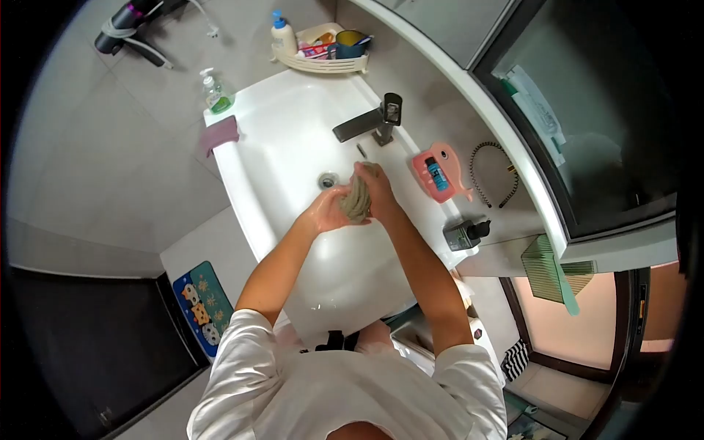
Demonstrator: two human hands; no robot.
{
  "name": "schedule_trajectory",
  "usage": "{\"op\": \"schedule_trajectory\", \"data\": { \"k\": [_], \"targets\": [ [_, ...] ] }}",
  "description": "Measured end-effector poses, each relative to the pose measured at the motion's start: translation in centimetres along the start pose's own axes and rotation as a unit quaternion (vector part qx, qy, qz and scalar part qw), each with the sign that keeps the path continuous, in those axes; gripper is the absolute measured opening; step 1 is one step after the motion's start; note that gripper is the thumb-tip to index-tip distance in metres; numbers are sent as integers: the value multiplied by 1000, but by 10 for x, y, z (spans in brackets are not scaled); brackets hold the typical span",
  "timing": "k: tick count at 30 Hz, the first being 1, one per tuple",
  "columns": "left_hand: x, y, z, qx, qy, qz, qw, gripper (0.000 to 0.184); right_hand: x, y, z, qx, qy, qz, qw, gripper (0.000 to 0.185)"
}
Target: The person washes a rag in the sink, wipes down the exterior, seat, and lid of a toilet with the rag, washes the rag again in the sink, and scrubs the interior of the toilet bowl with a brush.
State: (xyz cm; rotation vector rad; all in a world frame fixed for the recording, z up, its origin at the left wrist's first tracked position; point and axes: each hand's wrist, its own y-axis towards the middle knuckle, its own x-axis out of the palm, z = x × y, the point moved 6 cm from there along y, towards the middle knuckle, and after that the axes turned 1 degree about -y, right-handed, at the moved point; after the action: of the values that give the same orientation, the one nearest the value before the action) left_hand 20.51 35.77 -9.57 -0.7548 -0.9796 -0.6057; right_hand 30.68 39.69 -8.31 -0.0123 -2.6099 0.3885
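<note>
Over the white sink (257, 191), a bunched olive-green cloth (356, 202) is squeezed between both hands. My left hand (327, 211) cups it from the left and below, fingers curled around it. On the other side my right hand (377, 192) wraps its upper right part. Folds of the cloth show between the palms; some fingertips are hidden. The drain (328, 180) lies just left of the cloth. Beyond the hands stands a dark faucet (359, 125), its spout pointing over the basin, and no stream of water shows from it.
A mauve cloth (220, 135) hangs over the left rim near a green soap bottle (215, 95). A corner shelf (319, 64) holds toiletries. Along the right ledge are a pink whale-shaped dish (440, 189), a black headband (481, 158) and a dark pump bottle (463, 235).
</note>
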Motion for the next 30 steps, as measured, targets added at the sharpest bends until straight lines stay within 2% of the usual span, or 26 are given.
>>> {"op": "schedule_trajectory", "data": {
  "k": [1, 3, 5, 7, 9, 10, 13, 14, 15, 16, 17, 19, 20, 22, 24, 26, 28, 29, 30],
  "targets": [
    [-3, -9, -8, -48, -2, -50, 998, 45, 4, -7, 9, 6, 1, -2, 1000, 33],
    [-23, -17, -19, -55, -12, -3, 998, 40, 15, -21, 24, 3, -50, -31, 998, 39],
    [-41, -15, -31, -85, 243, 26, 966, 33, 24, -23, 32, 54, -61, -71, 994, 42],
    [-29, -23, -29, -111, 218, 55, 968, 29, 35, -20, 40, 155, -36, -122, 980, 29],
    [-43, -27, -23, -119, 267, 140, 946, 26, 29, -1, 52, 162, -23, -111, 980, 24],
    [-47, -26, -25, -120, 265, 141, 946, 26, 26, 7, 60, 166, -12, -101, 981, 22],
    [-54, -19, -9, -33, 492, 252, 833, 14, 23, 14, 71, 179, 0, -68, 981, 26],
    [-52, -18, -13, -33, 492, 254, 832, 14, 22, 20, 74, 169, -4, -53, 984, 25],
    [-37, -23, -5, 32, 653, 294, 697, 16, 19, 24, 80, 161, -9, -38, 986, 25],
    [-19, -29, 2, 95, 782, 318, 527, 20, 19, 27, 87, 163, -9, -40, 986, 25],
    [-23, -28, 2, 96, 782, 320, 527, 20, 15, 33, 92, 154, -29, -9, 988, 24],
    [-38, -26, -3, 63, 827, 343, 441, 25, 12, 31, 98, 147, -47, 23, 988, 24],
    [-44, -25, -7, 62, 828, 342, 441, 25, 7, 29, 102, 159, -59, 64, 983, 20],
    [-45, -21, -14, 57, 880, 294, 368, 23, -4, 29, 111, 171, -70, 103, 977, 16],
    [-49, -22, -19, 48, 879, 298, 369, 24, -11, 26, 120, 188, -53, 128, 972, 16],
    [-49, -21, -23, 42, 877, 303, 370, 26, -12, 23, 121, 192, -64, 100, 974, 14],
    [-55, -31, -23, 11, 770, 408, 489, 24, -6, 14, 115, 196, -74, 75, 975, 12],
    [-62, -33, -22, 8, 770, 409, 490, 24, 1, 10, 106, 129, -90, 25, 987, 13],
    [-81, -29, -26, 4, 695, 355, 625, 23, 10, 4, 92, 59, -106, -25, 992, 14]
  ]
}}
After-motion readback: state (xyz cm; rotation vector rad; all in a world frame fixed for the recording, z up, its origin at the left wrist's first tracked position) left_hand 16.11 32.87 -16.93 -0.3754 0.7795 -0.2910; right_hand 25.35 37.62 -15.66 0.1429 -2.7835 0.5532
